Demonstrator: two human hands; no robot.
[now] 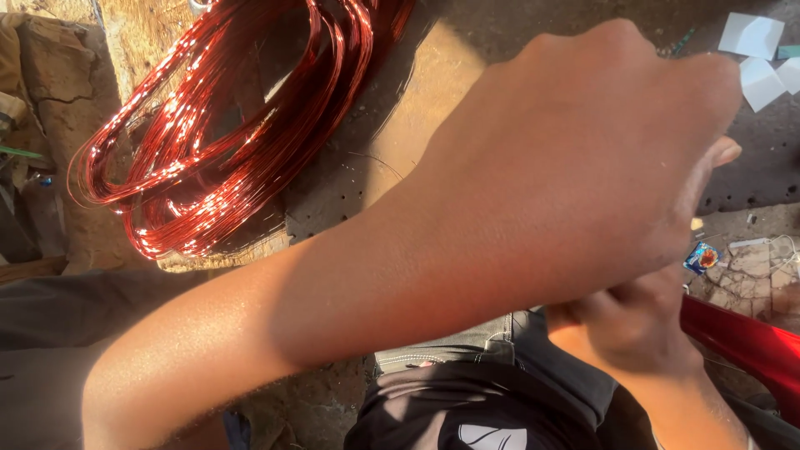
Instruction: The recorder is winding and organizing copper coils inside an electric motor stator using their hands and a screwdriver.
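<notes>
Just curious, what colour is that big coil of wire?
The wire coil is shiny coppery red, seen in the head view.

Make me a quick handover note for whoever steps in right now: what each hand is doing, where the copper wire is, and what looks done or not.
Left hand: raised across the view, fingers curled closed; what it grips, if anything, is hidden.
Right hand: lower, under the left, fingers bent; its grip cannot be made out.
Red copper wire coils: lying in loose loops on the wooden board, upper left, apart from both hands.
Red glossy object: beside the right hand, at the right edge.
White paper pieces: on the ground, upper right.
Done or left: cannot tell; the hands block the work.
</notes>
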